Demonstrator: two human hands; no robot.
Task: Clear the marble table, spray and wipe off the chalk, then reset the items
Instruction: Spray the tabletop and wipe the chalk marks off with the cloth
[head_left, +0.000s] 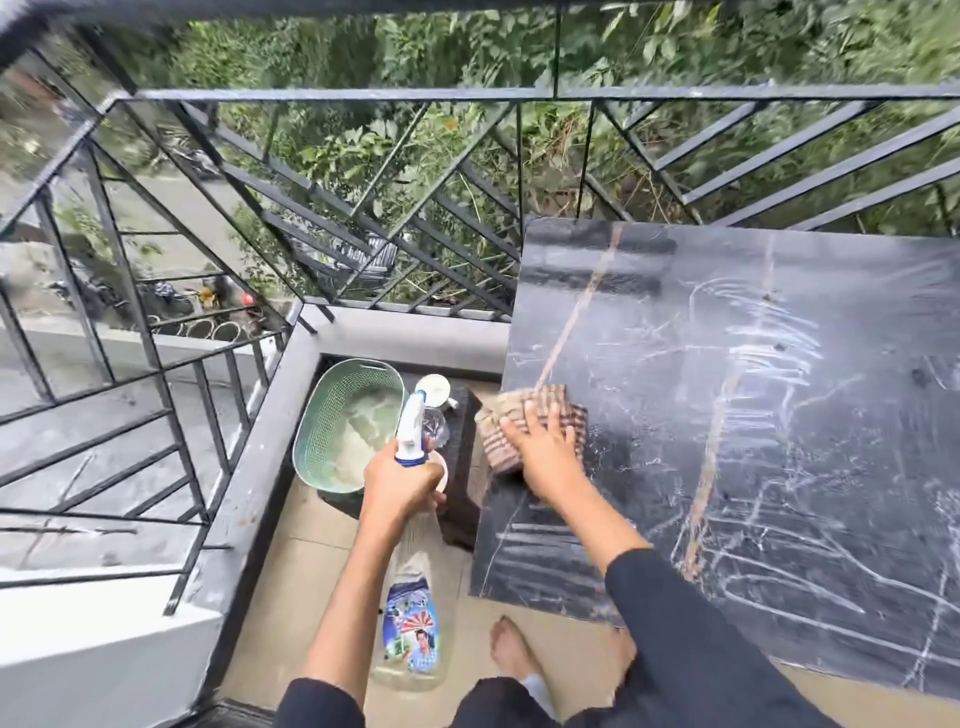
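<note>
The black marble table (675, 322) fills the right side, streaked with white chalk lines and smears. My right hand (545, 452) presses flat on a brown striped cloth (511, 423) at the table's left edge. My left hand (400, 483) grips the neck of a clear spray bottle (413, 623) with a white and blue trigger head, held left of the table over the floor. The bottle hangs downward with its label facing me.
A green mesh basket (322, 415) stands on the tiled floor by the balcony corner. Beside it a low dark stool (465, 441) carries a white cup (432, 388) and small items. Black metal railing (311, 208) encloses the balcony. My bare foot (511, 652) is below the table.
</note>
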